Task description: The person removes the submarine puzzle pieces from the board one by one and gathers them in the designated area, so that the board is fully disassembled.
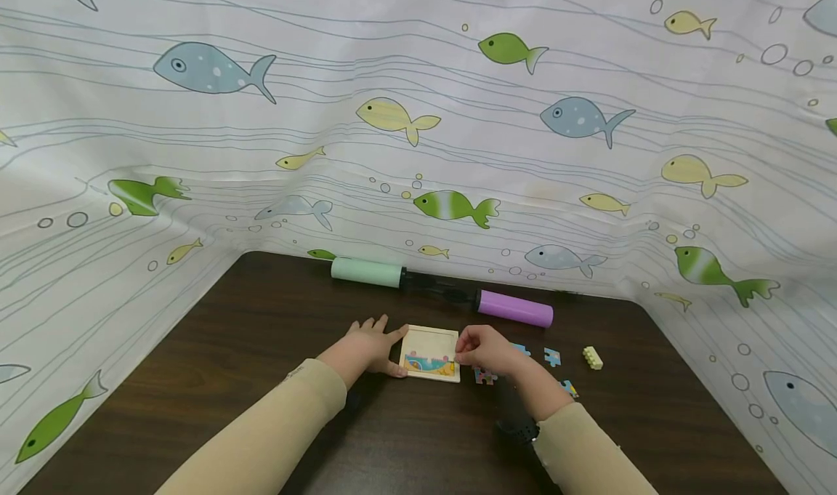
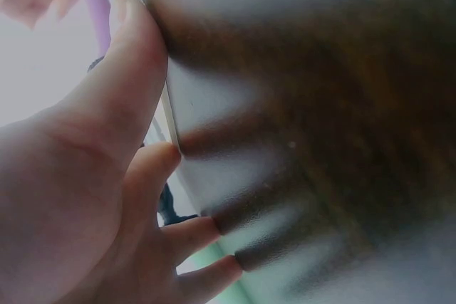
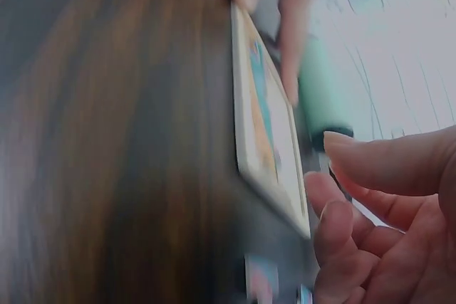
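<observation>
A small square wooden puzzle tray (image 1: 429,335) lies on the dark table, its near part filled with jigsaw pieces (image 1: 428,365) in blue and yellow. My left hand (image 1: 373,346) rests spread at the tray's left side, thumb at the near corner and index finger at the far one. At the right side is my right hand (image 1: 484,348), its fingertips right at the rim. In the right wrist view the thumb (image 3: 385,165) stands apart from the bent fingers, with no piece showing between them. Loose jigsaw pieces (image 1: 485,376) lie beside and partly under the right forearm.
Behind the tray lie a pale green cylinder (image 1: 368,272) and a purple cylinder (image 1: 515,308), with black parts between them. Another jigsaw piece (image 1: 552,356) and a pale yellow toy brick (image 1: 592,357) are off to the right. A fish-patterned curtain (image 1: 418,153) surrounds the table.
</observation>
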A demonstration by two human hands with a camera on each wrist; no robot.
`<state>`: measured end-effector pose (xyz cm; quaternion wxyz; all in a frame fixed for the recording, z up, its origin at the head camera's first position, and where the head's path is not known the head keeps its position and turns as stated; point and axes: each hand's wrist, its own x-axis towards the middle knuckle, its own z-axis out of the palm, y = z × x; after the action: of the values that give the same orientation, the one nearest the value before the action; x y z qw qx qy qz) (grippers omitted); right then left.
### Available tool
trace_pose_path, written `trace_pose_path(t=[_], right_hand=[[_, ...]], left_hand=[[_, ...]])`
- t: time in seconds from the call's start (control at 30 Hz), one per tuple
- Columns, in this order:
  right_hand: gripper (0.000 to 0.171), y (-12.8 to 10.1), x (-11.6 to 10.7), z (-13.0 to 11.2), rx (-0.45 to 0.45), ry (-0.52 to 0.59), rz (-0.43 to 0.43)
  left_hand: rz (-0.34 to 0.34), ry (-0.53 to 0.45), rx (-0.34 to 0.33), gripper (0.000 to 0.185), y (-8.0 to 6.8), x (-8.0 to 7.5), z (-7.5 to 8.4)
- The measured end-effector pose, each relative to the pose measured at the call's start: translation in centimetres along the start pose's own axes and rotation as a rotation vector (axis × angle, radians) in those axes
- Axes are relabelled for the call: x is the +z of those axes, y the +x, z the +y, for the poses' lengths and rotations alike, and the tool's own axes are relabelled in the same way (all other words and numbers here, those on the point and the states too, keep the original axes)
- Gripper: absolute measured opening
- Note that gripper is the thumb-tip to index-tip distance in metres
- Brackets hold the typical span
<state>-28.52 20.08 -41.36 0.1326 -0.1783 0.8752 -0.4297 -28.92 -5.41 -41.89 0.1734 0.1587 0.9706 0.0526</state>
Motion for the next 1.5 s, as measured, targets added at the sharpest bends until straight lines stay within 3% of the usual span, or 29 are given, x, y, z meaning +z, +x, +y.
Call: trace_pose_path(t=[0.43,0.7,0.97,1.5], right_hand=[[0.007,2.5,4.2,-1.6,0.012,-0.008,-0.010],[0.006,2.9,4.7,-2.2,0.041,0.022,-0.022],[0.005,3.1,5.2,-2.2,-0.001,-0.042,-0.038],[0.019,3.3,6.0,-2.3,0.003,-0.082,-0.004]], left_hand=[[0.009,-0.022,0.007,0.092,-0.1,0.0,-0.1],[0.005,-0.025,0.005,0.092,-0.2,-0.1,0.0],[0.000,-0.018,0.007,0.092,-0.2,-0.1,0.0],[-0.004,-0.015,0.010,0.091,-0.1,-0.1,-0.2]])
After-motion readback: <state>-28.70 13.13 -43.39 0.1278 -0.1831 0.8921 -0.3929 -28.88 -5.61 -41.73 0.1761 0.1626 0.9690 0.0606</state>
